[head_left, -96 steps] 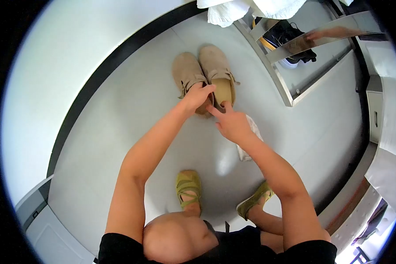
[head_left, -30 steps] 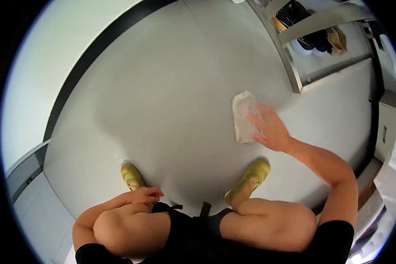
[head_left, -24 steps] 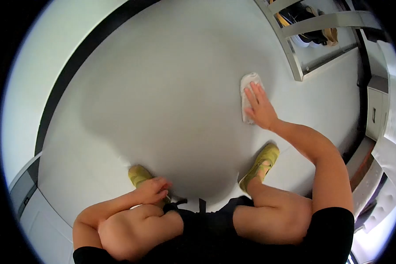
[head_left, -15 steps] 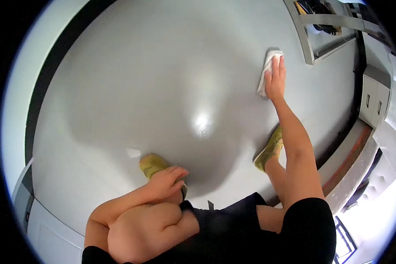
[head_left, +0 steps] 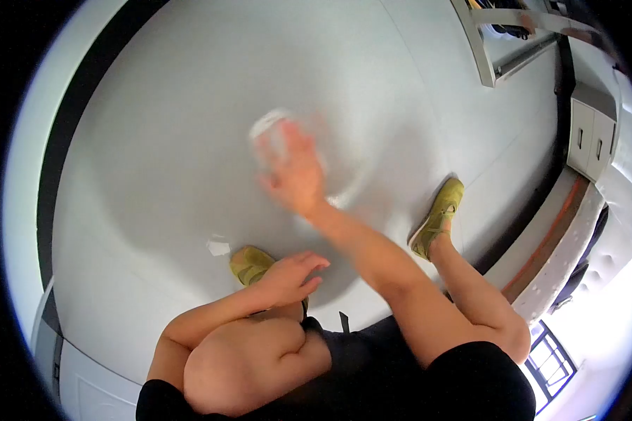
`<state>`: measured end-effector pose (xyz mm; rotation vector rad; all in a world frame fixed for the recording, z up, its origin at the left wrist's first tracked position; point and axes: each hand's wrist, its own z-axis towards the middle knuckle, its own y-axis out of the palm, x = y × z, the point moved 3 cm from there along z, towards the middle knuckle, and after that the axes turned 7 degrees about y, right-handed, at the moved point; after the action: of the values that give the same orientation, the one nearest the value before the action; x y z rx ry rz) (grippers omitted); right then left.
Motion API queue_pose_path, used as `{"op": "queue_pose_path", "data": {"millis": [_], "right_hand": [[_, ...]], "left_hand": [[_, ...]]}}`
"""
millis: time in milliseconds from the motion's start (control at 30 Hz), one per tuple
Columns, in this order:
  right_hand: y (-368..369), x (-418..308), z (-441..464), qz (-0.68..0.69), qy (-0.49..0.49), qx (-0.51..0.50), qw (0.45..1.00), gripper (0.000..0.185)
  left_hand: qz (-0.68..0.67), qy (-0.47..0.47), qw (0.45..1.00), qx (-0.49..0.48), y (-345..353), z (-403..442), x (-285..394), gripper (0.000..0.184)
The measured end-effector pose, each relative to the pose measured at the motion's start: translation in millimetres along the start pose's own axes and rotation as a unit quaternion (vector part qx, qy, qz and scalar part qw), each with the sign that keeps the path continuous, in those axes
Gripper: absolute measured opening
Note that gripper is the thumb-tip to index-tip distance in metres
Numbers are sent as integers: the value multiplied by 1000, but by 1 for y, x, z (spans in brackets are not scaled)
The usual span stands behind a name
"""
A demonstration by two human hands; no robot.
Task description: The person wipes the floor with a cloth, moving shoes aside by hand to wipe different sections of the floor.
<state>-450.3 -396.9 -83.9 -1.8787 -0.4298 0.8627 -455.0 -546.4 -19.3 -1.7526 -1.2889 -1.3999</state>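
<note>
A white cloth [head_left: 265, 126], blurred by motion, lies against the grey floor [head_left: 168, 168] left of the view's centre. Over it my right hand [head_left: 296, 172] presses down with fingers spread, and the cloth moves along with it. My left hand [head_left: 296, 276] hangs empty beside my bent knee, just over my left shoe, its fingers loosely stretched with the thumb apart. Near that green shoe [head_left: 249, 263] a small white scrap [head_left: 218, 245] lies on the floor.
My other green shoe [head_left: 438, 214] is planted to the right. A metal frame [head_left: 479, 45] stands at the upper right, with a white cabinet [head_left: 589, 137] below it. At the right is a bed-like edge [head_left: 561, 259]. Black skirting [head_left: 67, 133] borders the left wall.
My right hand has swept the cloth from the right across to the left over the floor. My left hand has shifted slightly right, and my head view has moved a little.
</note>
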Motion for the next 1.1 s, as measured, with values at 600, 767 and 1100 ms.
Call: {"op": "queue_pose_path", "data": {"millis": [600,767,1100], "right_hand": [[-128,264,41,-445,-2,-36,895,51],[-107,392,-85,-106,244,156,951,51],[-5,102,-124,-21,80,72,994,50]], "left_hand": [[-55,-119,991,5,-10,-21,3,34],[-41,-107,993,1,-11,-11,5,34],[-27,-97,994,-45,-4,1,11,33]]}}
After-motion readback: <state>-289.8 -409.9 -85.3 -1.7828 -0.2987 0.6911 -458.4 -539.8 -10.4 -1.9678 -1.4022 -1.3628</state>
